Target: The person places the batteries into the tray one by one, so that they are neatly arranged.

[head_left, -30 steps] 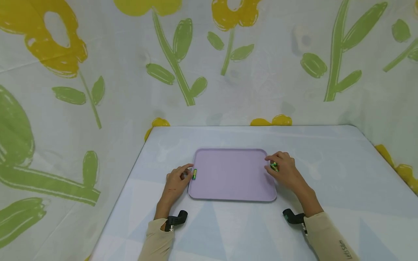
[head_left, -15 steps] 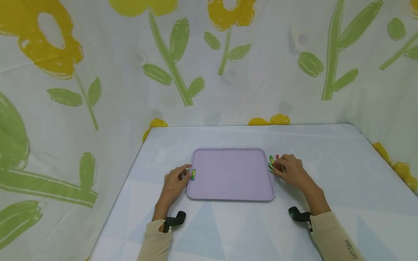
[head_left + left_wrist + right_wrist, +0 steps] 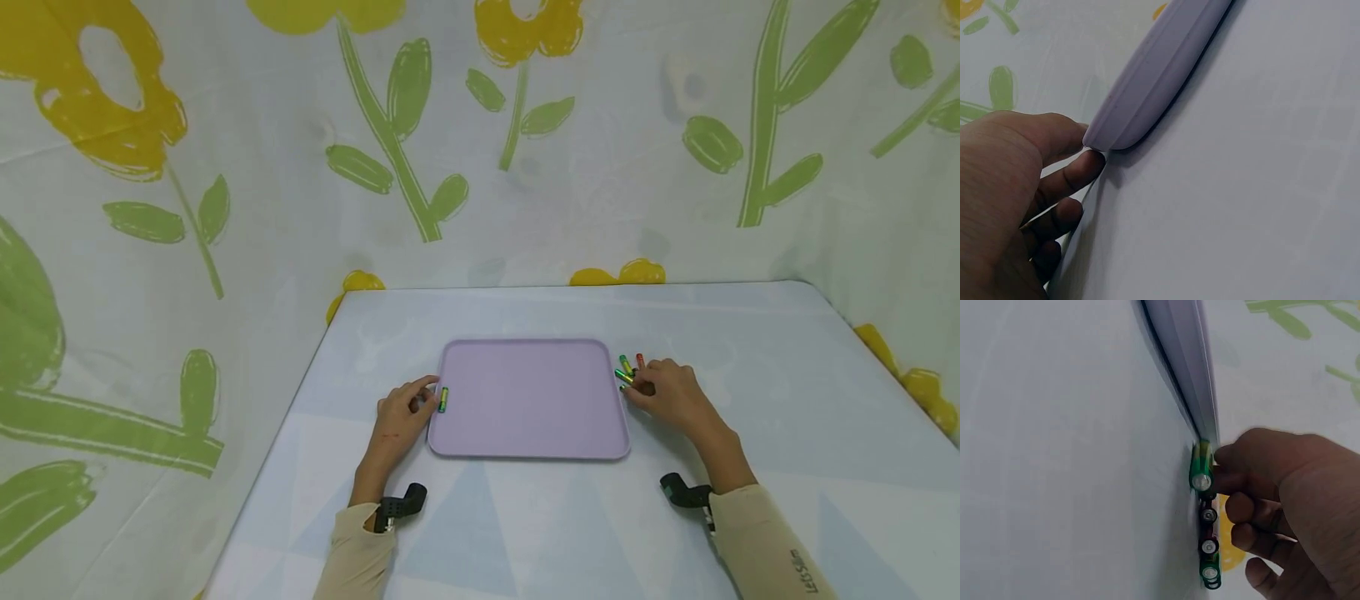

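My right hand [image 3: 670,395] is at the right edge of the lilac tray [image 3: 532,400], thumb and index finger pinching a small green battery [image 3: 623,377]. In the right wrist view this green battery [image 3: 1202,465] lies by the fingertips, close to the tray's outer wall. More batteries lie past it, including a green one [image 3: 626,362] and a red-tipped one [image 3: 640,360]; the fingers partly hide them. My left hand [image 3: 401,417] touches the tray's left edge with relaxed thumb and index finger. Just inside that edge lies another green battery [image 3: 443,400].
The tray stands on a pale table [image 3: 480,525] with light blue triangles. A white curtain [image 3: 615,183] with yellow flowers and green leaves hangs behind and at the sides. Black wrist cameras [image 3: 684,492] jut inward from both sleeves.
My right hand has drawn slightly right off the tray's edge, bringing the batteries beside it into sight. One green battery has swung round at the fingertips. My left hand keeps its place.
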`<state>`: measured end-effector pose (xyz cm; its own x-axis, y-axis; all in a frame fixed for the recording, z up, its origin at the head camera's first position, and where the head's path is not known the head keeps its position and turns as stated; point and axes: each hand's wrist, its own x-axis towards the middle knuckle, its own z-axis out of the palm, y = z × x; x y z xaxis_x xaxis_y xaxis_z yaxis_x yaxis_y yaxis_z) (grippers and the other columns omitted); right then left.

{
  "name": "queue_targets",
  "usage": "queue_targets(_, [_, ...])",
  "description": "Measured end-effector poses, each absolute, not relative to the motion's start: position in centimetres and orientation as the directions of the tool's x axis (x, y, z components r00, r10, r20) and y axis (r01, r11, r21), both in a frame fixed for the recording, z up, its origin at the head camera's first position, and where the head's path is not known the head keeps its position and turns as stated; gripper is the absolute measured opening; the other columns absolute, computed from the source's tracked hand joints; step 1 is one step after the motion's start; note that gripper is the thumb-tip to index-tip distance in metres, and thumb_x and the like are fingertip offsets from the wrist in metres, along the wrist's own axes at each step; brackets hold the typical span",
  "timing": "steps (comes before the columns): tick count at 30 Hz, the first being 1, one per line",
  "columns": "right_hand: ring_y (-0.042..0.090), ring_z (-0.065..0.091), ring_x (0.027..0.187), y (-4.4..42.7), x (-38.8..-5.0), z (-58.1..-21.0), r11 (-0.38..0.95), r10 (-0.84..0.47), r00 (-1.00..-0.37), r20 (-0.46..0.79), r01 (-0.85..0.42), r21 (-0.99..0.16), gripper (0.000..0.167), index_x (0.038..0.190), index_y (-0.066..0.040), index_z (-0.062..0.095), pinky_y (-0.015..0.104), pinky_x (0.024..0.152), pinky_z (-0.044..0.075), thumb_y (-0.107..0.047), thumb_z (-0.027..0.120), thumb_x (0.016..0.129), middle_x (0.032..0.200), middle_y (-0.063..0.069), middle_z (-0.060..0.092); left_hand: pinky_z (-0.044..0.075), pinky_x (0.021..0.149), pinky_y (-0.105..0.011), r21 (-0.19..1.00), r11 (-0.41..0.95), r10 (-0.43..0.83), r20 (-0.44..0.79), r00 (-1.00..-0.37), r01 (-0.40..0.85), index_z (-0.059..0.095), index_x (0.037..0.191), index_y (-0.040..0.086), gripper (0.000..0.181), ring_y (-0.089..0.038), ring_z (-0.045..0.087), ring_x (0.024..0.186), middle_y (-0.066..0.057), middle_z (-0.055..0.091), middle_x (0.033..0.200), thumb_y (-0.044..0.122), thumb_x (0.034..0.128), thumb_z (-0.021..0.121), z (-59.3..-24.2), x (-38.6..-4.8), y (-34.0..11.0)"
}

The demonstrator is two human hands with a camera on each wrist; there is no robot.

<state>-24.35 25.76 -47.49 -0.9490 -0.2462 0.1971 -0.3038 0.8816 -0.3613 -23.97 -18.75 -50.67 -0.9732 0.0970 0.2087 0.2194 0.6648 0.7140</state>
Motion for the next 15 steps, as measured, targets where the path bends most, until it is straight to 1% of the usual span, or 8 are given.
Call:
queue_targets(2, [0.027, 0.052, 0.081, 25.6, -24.2, -47.0, 0.878, -0.234, -0.956, 0.176, -0.285, -0.385, 0.011, 0.082, -0.007, 0.072, 0.052, 0.078, 0.035, -0.015, 0.071, 0.089, 0.078, 0.001, 0.057, 0.028, 0.089, -0.043, 0.716, 0.663, 0.094, 0.211, -0.973, 0.219, 0.067, 0.131, 0.021, 0.032, -0.019, 0.049, 0.082, 0.004, 0.063, 0.092, 0.021, 0.0982, 0.065, -50.7, -24.0, -18.8])
queue_targets(4, [0.027, 0.051, 0.083, 25.6, -24.0, -46.6, 0.867, -0.240, -0.957, 0.164, -0.287, -0.408, 0.010, 0.086, -0.005, 0.073, 0.051, 0.078, 0.034, -0.014, 0.070, 0.091, 0.078, 0.001, 0.056, 0.028, 0.089, -0.043, 0.714, 0.665, 0.094, 0.214, -0.972, 0.221, 0.067, 0.130, 0.020, 0.032, -0.019, 0.049, 0.082, 0.004, 0.063, 0.092, 0.020, 0.0978, 0.066, -50.8, -24.0, -18.8])
queue_targets(8, [0.023, 0.047, 0.083, 26.1, -23.8, -46.2, 0.814, -0.299, -0.941, 0.158, -0.338, -0.473, 0.009, 0.097, -0.004, 0.074, 0.043, 0.074, 0.032, -0.008, 0.071, 0.089, 0.080, 0.000, 0.053, 0.028, 0.090, -0.043, 0.715, 0.664, 0.093, 0.212, -0.973, 0.219, 0.067, 0.130, 0.020, 0.032, -0.019, 0.049, 0.082, 0.004, 0.063, 0.091, 0.020, 0.0977, 0.066, -50.7, -24.0, -18.7])
queue_targets(12, [0.022, 0.044, 0.087, 26.8, -23.8, -46.3, 0.770, -0.363, -0.925, 0.109, -0.364, -0.524, 0.025, 0.110, -0.004, 0.073, 0.038, 0.073, 0.033, -0.005, 0.073, 0.085, 0.086, 0.001, 0.052, 0.028, 0.089, -0.043, 0.714, 0.666, 0.092, 0.208, -0.974, 0.215, 0.067, 0.130, 0.020, 0.031, -0.020, 0.049, 0.081, 0.003, 0.063, 0.091, 0.020, 0.0982, 0.065, -50.7, -24.0, -18.7])
queue_targets(15, [0.023, 0.042, 0.090, 27.1, -24.0, -46.5, 0.776, -0.382, -0.923, 0.047, -0.348, -0.526, 0.037, 0.117, -0.006, 0.071, 0.038, 0.073, 0.032, -0.010, 0.077, 0.081, 0.089, 0.001, 0.052, 0.028, 0.090, -0.043, 0.712, 0.669, 0.094, 0.206, -0.974, 0.215, 0.067, 0.130, 0.020, 0.031, -0.019, 0.050, 0.082, 0.004, 0.063, 0.092, 0.021, 0.0985, 0.065, -50.8, -24.1, -18.7])
